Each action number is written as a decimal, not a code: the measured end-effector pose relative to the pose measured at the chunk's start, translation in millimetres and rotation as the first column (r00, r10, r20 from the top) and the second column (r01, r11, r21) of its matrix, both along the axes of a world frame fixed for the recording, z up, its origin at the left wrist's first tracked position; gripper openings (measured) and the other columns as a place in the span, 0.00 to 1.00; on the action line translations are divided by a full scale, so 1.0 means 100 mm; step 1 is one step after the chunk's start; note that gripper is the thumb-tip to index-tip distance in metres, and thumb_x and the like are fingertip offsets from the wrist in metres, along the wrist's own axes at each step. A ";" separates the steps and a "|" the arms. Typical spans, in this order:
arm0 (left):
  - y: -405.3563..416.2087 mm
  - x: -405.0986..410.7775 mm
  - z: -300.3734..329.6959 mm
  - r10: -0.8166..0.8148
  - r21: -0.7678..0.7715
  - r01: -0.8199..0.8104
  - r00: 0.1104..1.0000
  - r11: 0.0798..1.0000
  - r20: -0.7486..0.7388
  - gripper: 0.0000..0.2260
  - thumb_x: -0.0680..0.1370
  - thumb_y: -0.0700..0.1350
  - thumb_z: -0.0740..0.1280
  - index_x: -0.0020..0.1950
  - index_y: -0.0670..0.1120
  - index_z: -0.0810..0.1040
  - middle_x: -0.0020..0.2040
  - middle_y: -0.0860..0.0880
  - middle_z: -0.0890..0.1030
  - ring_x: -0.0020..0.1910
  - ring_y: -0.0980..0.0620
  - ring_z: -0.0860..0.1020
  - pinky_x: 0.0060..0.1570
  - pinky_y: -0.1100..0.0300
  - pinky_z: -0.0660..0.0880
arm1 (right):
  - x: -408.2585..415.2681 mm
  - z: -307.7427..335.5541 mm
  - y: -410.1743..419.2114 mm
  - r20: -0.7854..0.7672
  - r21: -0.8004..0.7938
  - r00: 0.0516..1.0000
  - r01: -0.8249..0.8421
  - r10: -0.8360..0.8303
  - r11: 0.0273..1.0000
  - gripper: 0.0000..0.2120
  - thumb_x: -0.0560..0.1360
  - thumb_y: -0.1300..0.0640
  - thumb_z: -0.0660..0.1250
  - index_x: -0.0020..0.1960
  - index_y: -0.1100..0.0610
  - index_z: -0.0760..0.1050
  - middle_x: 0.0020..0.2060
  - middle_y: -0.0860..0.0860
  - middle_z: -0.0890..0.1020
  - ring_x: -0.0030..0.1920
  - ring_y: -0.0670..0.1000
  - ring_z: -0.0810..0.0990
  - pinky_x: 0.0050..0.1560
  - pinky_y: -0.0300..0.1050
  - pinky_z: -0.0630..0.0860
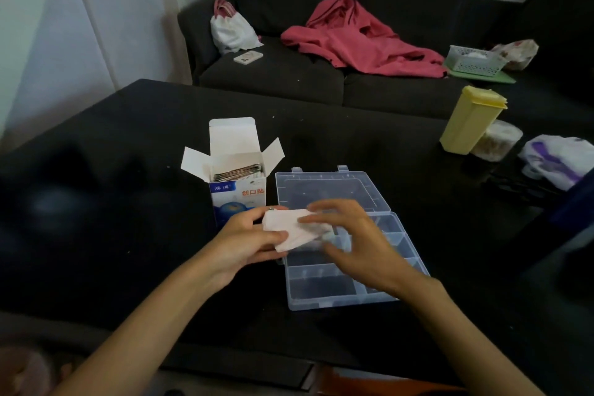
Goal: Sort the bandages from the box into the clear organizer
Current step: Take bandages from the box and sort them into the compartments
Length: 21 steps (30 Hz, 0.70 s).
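A: Bandages [289,230], a small pale stack, held between both hands right above the organizer [324,296]. Rest of them sit upright in the box [238,193].

B: Grip state?

A: Left hand [247,241] closed on the stack's left end, thumb on top, fingers under. Right hand [356,241] only lightly on it: fingertips curled over the right end, palm open and hovering above the compartments. Looks like the left steadies while the right peels or fans some off, my guess.

B: Organizer?

A: Clear, lid flipped open flat toward the far side, dividers visible. Compartments I can see look empty; those under the right hand are hidden. Lies on the black table [128,235], just right of the box, touching or nearly, can't tell.

B: Why there?

A: Box flaps are open and it stands beside the tray, so reaching across is short. Stack held low over the compartments, probably to drop pieces straight in.

B: Progress?

A: Early, box looks mostly full.
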<state>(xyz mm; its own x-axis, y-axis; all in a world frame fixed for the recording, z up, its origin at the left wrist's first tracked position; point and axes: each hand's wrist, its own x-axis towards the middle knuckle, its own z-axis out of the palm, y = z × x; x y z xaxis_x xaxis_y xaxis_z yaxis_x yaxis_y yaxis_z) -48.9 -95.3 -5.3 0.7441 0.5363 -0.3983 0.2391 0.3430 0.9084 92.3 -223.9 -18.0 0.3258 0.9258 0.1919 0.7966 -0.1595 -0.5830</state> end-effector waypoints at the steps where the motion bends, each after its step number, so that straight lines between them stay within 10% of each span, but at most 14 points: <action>1: 0.01 0.01 0.00 -0.019 0.035 0.019 1.000 0.999 0.002 0.15 0.74 0.33 0.68 0.53 0.53 0.76 0.54 0.47 0.80 0.50 0.50 0.81 0.38 0.60 0.81 | 0.01 0.03 0.00 -0.193 0.015 0.980 0.049 -0.045 0.999 0.17 0.75 0.60 0.66 0.60 0.44 0.73 0.62 0.40 0.72 0.63 0.41 0.67 0.63 0.39 0.64; 8: -0.04 0.07 -0.05 -0.065 0.153 0.053 0.995 0.987 0.079 0.13 0.74 0.39 0.70 0.53 0.54 0.76 0.52 0.50 0.81 0.49 0.52 0.81 0.39 0.62 0.80 | 0.08 0.08 0.06 -0.675 -0.063 0.677 0.344 -0.294 0.937 0.11 0.69 0.54 0.73 0.50 0.55 0.77 0.44 0.48 0.82 0.44 0.47 0.81 0.34 0.32 0.76; 21: 0.00 0.11 -0.06 -0.046 0.203 0.034 0.997 0.978 0.056 0.13 0.76 0.41 0.68 0.57 0.54 0.74 0.51 0.53 0.79 0.48 0.53 0.81 0.38 0.62 0.80 | 0.03 0.08 0.13 -0.520 0.004 0.787 0.391 -0.332 0.920 0.06 0.73 0.52 0.68 0.47 0.54 0.80 0.39 0.44 0.81 0.37 0.44 0.80 0.31 0.29 0.74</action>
<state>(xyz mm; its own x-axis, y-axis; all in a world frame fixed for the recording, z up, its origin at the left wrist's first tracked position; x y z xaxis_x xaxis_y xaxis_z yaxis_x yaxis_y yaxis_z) -37.7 -94.8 -11.4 0.7860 0.5704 -0.2385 0.1918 0.1419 0.9711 95.7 -210.7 -10.1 0.7098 0.7044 -0.0019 0.2866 -0.2912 -0.9127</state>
